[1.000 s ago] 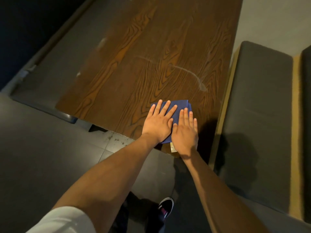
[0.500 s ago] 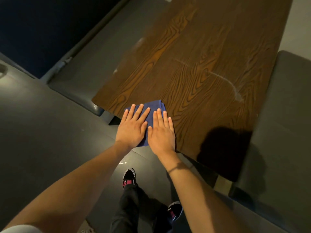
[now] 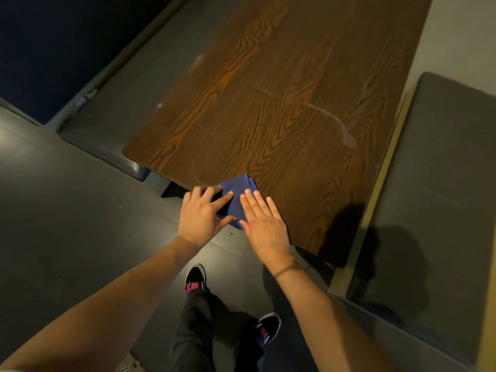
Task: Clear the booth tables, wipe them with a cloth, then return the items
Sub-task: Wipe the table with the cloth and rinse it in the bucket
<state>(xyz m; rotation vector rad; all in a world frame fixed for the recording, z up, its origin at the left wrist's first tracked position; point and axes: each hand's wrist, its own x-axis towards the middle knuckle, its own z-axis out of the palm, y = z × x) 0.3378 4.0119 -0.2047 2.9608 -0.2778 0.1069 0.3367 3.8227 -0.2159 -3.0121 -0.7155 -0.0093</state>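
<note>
Dark wood-grain laminate forms the booth table, a pale curved smear across it. At its near edge the left hand curls fingers and thumb onto the folded blue cloth — soft, squarish — while the right hand lies flat, fingers straight. Grey padded benches flank it.

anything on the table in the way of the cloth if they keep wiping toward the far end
Nothing visible does. The blue cloth sits at the near edge of the table under the left hand and right hand. The wood ahead shows only a pale curved streak.
</note>
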